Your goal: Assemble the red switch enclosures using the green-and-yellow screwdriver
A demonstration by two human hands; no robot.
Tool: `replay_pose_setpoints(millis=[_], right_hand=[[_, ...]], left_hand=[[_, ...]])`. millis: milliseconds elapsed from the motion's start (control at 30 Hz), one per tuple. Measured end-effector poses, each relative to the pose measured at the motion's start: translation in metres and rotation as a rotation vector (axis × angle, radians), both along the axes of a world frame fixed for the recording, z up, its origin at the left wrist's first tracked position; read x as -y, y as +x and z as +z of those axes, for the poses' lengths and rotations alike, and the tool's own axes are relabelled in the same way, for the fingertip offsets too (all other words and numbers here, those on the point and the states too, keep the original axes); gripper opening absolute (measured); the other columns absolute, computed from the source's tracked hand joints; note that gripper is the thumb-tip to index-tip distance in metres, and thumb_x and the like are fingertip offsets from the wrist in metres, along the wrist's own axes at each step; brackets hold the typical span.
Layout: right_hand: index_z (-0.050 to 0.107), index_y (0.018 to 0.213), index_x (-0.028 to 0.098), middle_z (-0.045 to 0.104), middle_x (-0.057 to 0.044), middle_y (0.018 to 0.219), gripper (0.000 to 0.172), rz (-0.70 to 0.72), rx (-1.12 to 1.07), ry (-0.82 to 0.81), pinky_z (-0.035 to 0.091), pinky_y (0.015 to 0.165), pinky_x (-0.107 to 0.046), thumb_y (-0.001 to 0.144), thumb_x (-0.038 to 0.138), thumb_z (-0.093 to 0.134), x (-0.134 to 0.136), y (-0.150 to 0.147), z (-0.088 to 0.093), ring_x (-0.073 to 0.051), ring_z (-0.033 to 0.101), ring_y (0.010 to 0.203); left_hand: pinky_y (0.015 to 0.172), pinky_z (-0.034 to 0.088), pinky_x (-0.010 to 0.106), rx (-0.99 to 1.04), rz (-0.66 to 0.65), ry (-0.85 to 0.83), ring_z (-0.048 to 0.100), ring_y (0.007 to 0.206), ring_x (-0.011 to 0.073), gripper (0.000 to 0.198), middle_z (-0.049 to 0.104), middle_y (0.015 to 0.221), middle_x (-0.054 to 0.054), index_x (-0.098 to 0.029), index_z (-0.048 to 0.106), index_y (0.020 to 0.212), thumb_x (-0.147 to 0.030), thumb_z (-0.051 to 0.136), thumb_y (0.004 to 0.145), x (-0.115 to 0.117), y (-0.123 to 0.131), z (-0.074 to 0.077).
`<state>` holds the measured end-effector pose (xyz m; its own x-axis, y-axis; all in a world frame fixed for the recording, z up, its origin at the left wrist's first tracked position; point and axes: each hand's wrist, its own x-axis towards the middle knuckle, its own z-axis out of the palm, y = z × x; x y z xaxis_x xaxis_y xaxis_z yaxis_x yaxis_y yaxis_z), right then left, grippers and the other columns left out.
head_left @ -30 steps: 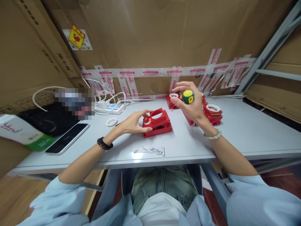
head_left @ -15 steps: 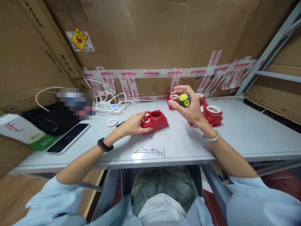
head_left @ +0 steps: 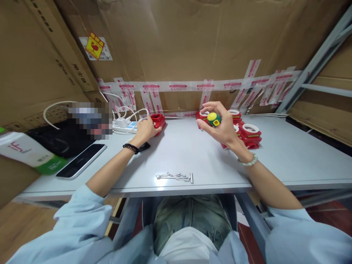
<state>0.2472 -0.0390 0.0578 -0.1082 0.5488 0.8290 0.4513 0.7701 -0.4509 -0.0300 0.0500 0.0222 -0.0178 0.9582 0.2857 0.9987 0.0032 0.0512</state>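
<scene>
At the back left of the table, my left hand (head_left: 145, 131) is closed on a red plastic housing (head_left: 158, 121), its fingers partly covering it. My right hand (head_left: 226, 128) is raised, with a screwdriver (head_left: 213, 119) in its curled grip. Only the yellow and green handle end shows; the shaft is hidden. Behind and beside that hand stand several red housings (head_left: 251, 139) with white rings (head_left: 250, 128). Near the front edge lies a small heap of silver screws and metal pins (head_left: 176, 177).
A white power strip (head_left: 125, 126) with plugs and cables sits just left of my left hand. Farther left are a phone (head_left: 81, 161), a white and green tube (head_left: 33, 154) and a black bag (head_left: 52, 141). Taped cardboard (head_left: 187, 44) walls the back; a metal frame (head_left: 316, 62) rises at right.
My left hand has carried the red housing from the middle of the table back and left, beside the power strip. My right hand stays almost where it was, still holding the screwdriver.
</scene>
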Motion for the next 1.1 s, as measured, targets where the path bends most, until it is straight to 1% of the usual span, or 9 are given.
replay_pose_setpoints(millis=[167, 300, 367, 433, 567, 633, 733, 833, 1100], right_hand=[[0.060, 0.104, 0.018, 0.071, -0.004, 0.087, 0.036, -0.126, 0.006, 0.063, 0.055, 0.076, -0.037, 0.074, 0.033, 0.072, 0.000, 0.004, 0.003, -0.020, 0.068, 0.080], [0.062, 0.095, 0.020, 0.070, -0.003, 0.085, 0.020, -0.267, -0.079, 0.151, 0.054, 0.075, -0.036, 0.080, 0.032, 0.068, 0.001, 0.013, 0.011, -0.018, 0.067, 0.077], [0.062, 0.090, 0.022, 0.069, -0.003, 0.084, 0.013, -0.354, -0.132, 0.223, 0.053, 0.075, -0.035, 0.084, 0.034, 0.065, 0.002, 0.017, 0.015, -0.018, 0.066, 0.077], [0.061, 0.087, 0.023, 0.068, -0.003, 0.082, 0.012, -0.414, -0.181, 0.292, 0.053, 0.075, -0.036, 0.087, 0.035, 0.062, 0.004, 0.021, 0.019, -0.018, 0.065, 0.076], [0.061, 0.088, 0.022, 0.066, -0.003, 0.083, 0.017, -0.415, -0.245, 0.364, 0.052, 0.075, -0.037, 0.091, 0.038, 0.057, 0.004, 0.026, 0.021, -0.018, 0.065, 0.077], [0.061, 0.089, 0.022, 0.065, -0.003, 0.084, 0.018, -0.411, -0.255, 0.365, 0.051, 0.077, -0.038, 0.092, 0.039, 0.056, 0.002, 0.030, 0.020, -0.019, 0.066, 0.077], [0.062, 0.093, 0.022, 0.064, -0.004, 0.085, 0.020, -0.423, -0.261, 0.340, 0.051, 0.080, -0.040, 0.092, 0.040, 0.055, 0.001, 0.034, 0.020, -0.021, 0.067, 0.081], [0.061, 0.097, 0.023, 0.064, -0.004, 0.088, 0.021, -0.446, -0.251, 0.318, 0.051, 0.080, -0.041, 0.094, 0.041, 0.051, 0.000, 0.037, 0.020, -0.022, 0.067, 0.085], [0.061, 0.093, 0.024, 0.066, -0.004, 0.087, 0.018, -0.455, -0.234, 0.324, 0.053, 0.080, -0.041, 0.093, 0.040, 0.053, 0.000, 0.038, 0.020, -0.020, 0.067, 0.080]], left_hand=[[0.091, 0.044, 0.048, -0.024, 0.019, -0.021, 0.062, 0.109, 0.0437, 0.081, 0.065, 0.114, 0.031, 0.001, 0.035, 0.139, -0.056, 0.054, 0.086, 0.002, 0.002, -0.004], [0.098, 0.039, 0.055, -0.117, -0.020, 0.136, 0.049, 0.124, 0.0467, 0.087, 0.050, 0.136, 0.032, -0.006, 0.029, 0.148, -0.056, 0.059, 0.084, 0.013, 0.016, -0.001], [0.101, 0.037, 0.056, -0.131, -0.203, 0.172, 0.045, 0.128, 0.0444, 0.079, 0.046, 0.142, 0.027, -0.012, 0.031, 0.149, -0.051, 0.060, 0.086, 0.023, 0.035, 0.005], [0.101, 0.040, 0.053, -0.118, -0.456, 0.132, 0.046, 0.127, 0.0397, 0.069, 0.049, 0.140, 0.022, -0.015, 0.039, 0.146, -0.048, 0.058, 0.089, 0.034, 0.065, 0.013], [0.100, 0.044, 0.044, -0.203, -0.967, 0.029, 0.047, 0.128, 0.0315, 0.060, 0.050, 0.143, 0.015, -0.018, 0.044, 0.143, -0.037, 0.061, 0.089, 0.052, 0.136, 0.026], [0.103, 0.042, 0.044, -0.315, -1.087, 0.045, 0.042, 0.135, 0.0322, 0.066, 0.044, 0.150, 0.016, -0.016, 0.038, 0.147, -0.026, 0.063, 0.087, 0.054, 0.168, 0.029], [0.103, 0.042, 0.045, -0.460, -1.099, 0.104, 0.040, 0.138, 0.0313, 0.067, 0.041, 0.154, 0.015, -0.017, 0.037, 0.147, -0.004, 0.055, 0.084, 0.049, 0.203, 0.032], [0.105, 0.042, 0.046, -0.525, -1.080, 0.143, 0.041, 0.138, 0.0283, 0.062, 0.046, 0.151, 0.013, -0.017, 0.043, 0.143, 0.002, 0.045, 0.085, 0.040, 0.223, 0.033], [0.103, 0.044, 0.042, -0.574, -1.093, 0.136, 0.049, 0.132, 0.0254, 0.055, 0.056, 0.142, 0.012, -0.016, 0.049, 0.138, 0.003, 0.042, 0.087, 0.033, 0.235, 0.035]])
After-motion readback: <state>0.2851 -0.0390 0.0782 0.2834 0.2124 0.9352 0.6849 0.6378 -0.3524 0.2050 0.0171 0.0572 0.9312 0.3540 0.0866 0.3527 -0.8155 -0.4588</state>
